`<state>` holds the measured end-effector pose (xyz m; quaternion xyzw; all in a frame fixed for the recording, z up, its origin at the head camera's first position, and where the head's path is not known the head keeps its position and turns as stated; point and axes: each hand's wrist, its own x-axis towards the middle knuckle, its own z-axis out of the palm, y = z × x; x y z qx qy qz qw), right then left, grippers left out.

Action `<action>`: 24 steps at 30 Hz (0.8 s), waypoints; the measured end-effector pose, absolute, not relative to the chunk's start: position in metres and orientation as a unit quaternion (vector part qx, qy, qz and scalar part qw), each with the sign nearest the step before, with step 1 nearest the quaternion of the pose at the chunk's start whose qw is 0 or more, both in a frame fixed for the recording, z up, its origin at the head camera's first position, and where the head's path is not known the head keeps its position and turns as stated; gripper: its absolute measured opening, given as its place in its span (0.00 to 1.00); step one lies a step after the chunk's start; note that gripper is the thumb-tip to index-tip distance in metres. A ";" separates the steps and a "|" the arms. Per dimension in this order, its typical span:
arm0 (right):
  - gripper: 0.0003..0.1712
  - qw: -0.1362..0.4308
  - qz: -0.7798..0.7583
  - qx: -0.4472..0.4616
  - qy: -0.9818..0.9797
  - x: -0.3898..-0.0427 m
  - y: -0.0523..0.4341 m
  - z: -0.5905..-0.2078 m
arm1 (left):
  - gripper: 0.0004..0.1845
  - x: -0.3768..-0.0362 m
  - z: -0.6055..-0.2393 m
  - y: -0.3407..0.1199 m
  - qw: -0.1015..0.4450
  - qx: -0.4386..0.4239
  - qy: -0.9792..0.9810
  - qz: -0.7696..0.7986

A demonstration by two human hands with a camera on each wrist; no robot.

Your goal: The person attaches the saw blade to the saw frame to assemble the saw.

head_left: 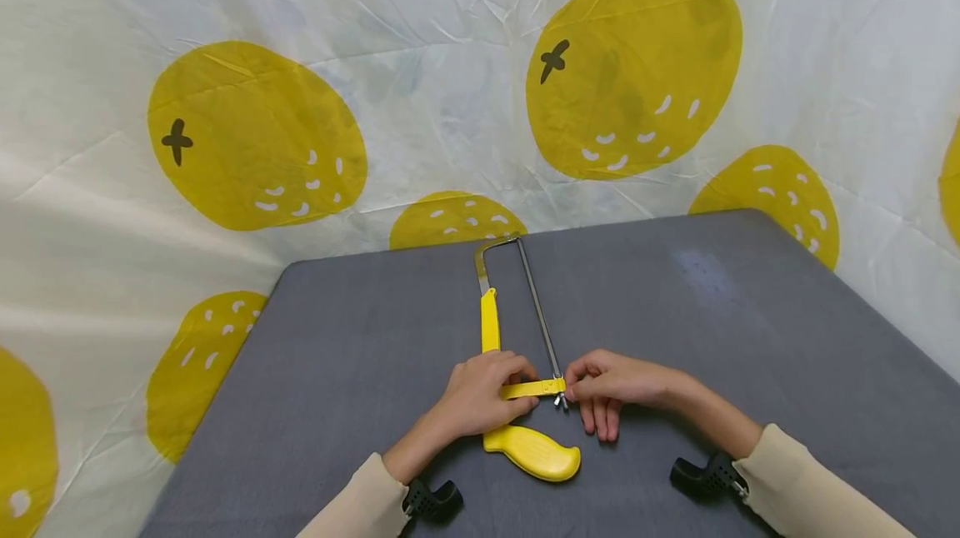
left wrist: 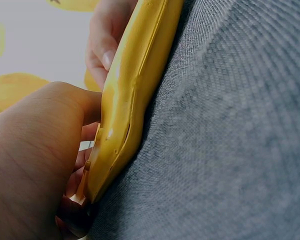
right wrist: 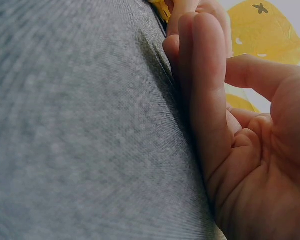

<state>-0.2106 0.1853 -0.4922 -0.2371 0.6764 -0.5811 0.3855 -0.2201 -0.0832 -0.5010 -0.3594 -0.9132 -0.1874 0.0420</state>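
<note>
Grey table (head_left: 750,338), lemon-print cloth (head_left: 420,97) behind

Makeshift recording booth or staged work corner, not a lived-in room. Backdrop (head_left: 450,105): creased white sheeting printed with big yellow citrus shapes, hung behind and down both sides, hiding any walls. Surface (head_left: 750,338): flat, covered in plain grey woven cloth; weave plain in both wrist views. Only tool out is a yellow-handled hacksaw (head_left: 491,330), so a hint of workshop use. No furniture or fittings visible.
</note>
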 end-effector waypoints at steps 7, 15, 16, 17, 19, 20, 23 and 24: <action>0.12 0.385 -0.582 -0.240 0.675 -0.212 0.185 -0.493 | 0.09 -0.220 -0.501 -0.083 0.043 -0.359 -0.914 -0.184; 0.12 0.388 -0.581 -0.239 0.674 -0.212 0.185 -0.494 | 0.09 -0.220 -0.502 -0.083 0.043 -0.357 -0.915 -0.180; 0.12 0.388 -0.581 -0.240 0.675 -0.213 0.185 -0.494 | 0.09 -0.220 -0.502 -0.083 0.044 -0.357 -0.916 -0.181; 0.12 0.387 -0.580 -0.240 0.675 -0.213 0.186 -0.494 | 0.09 -0.221 -0.502 -0.083 0.044 -0.356 -0.916 -0.181; 0.12 0.387 -0.580 -0.241 0.675 -0.213 0.186 -0.494 | 0.09 -0.221 -0.502 -0.083 0.045 -0.357 -0.916 -0.181; 0.13 0.387 -0.580 -0.241 0.675 -0.213 0.186 -0.494 | 0.09 -0.221 -0.502 -0.083 0.045 -0.356 -0.916 -0.181; 0.13 0.387 -0.580 -0.243 0.674 -0.213 0.186 -0.494 | 0.09 -0.220 -0.502 -0.083 0.045 -0.356 -0.916 -0.180; 0.13 0.387 -0.580 -0.243 0.674 -0.213 0.185 -0.494 | 0.10 -0.220 -0.502 -0.083 0.045 -0.356 -0.916 -0.179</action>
